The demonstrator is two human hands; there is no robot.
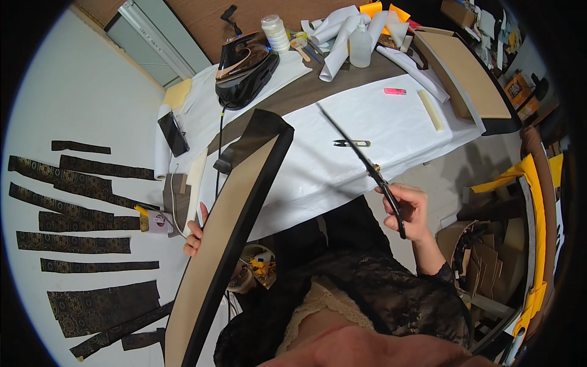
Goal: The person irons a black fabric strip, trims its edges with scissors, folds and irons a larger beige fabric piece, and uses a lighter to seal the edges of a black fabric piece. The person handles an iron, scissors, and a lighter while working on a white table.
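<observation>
My left hand [194, 237] grips the left edge of a long upholstered panel [223, 220], its fingers curled over the side and the rest hidden behind. The panel is tilted, with a beige face and a black padded rim. A dark fabric flap [254, 134] hangs loose over its upper end. To the right, my right hand [413, 208] is closed round the handles of black scissors [371, 168]. Their long blades look closed and point up and left over the white table [293, 202]. Thread snips [351, 143] lie on the table behind the blades.
An iron [244, 70], a white jar [275, 33], a clear bottle [361, 46] and paper rolls [338, 55] fill the back. A phone [173, 133] stands left. Black patterned fabric strips [73, 241] lie farther left. A beige-faced panel [465, 73] rests at the right.
</observation>
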